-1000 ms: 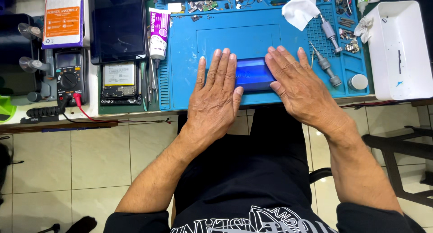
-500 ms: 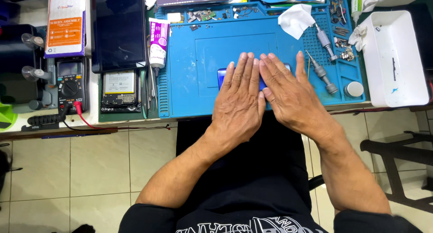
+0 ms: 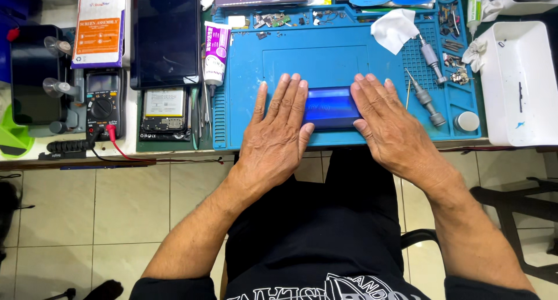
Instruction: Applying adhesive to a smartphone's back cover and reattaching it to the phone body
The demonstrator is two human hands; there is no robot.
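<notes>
Blue-glowing, flat rectangular phone (image 3: 330, 107) lies on the blue silicone work mat (image 3: 325, 59), near the mat's front edge, long axis running left to right across the bench. Both of its short ends are hidden: the left hand (image 3: 279, 128) covers one end, the right hand (image 3: 388, 122) the other, so which end is the top cannot be made out. Each hand rests flat, palm down, fingers extended and pointing away from the person; neither is closed round the phone, only laid on its ends. Detail on the lit face is too blurred to read. Right of the right hand lie two grey metal screwdrivers (image 3: 429, 99); a crumpled white tissue (image 3: 395, 29) sits farther back. Upper bench items are cut off by the frame.
</notes>
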